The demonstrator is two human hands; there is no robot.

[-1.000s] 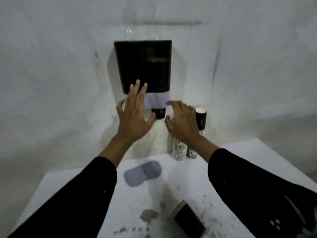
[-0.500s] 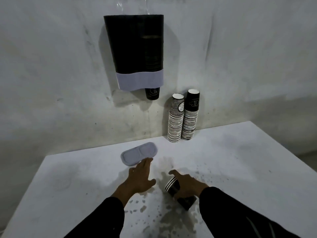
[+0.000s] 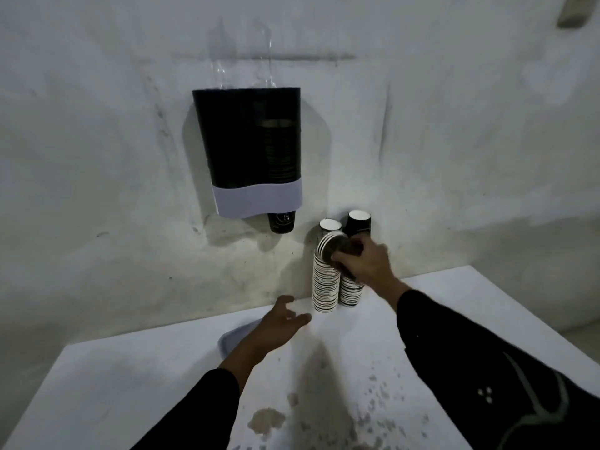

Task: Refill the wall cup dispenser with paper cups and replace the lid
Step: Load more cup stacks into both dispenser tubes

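Holding a short nest of cups [image 3: 337,251] on its side, my right hand [image 3: 367,259] wraps its fingers around the dark body, rims facing left toward the dispenser. This hand sits in front of the two stacks [image 3: 324,280] that stand against the wall, roughly level with their upper halves; the tops of both stacks show just above my knuckles. Whether the held cups touch the nearer stack, I cannot tell.

My left hand [image 3: 279,329] hangs lower and to the left, fingers loosely spread and slightly curled, holding nothing. It hovers over the table [image 3: 113,384], just short of the foot of the stacks. Directly under it lies the grey lid [image 3: 230,341], mostly covered by my palm and wrist, with only its left end showing.

Up and to the left of both hands, the dispenser [image 3: 250,141] hangs on the wall, its top open. One cup [image 3: 281,222] pokes out of its pale bottom band, well above my left hand and left of my right. Stains spot the table between my sleeves.
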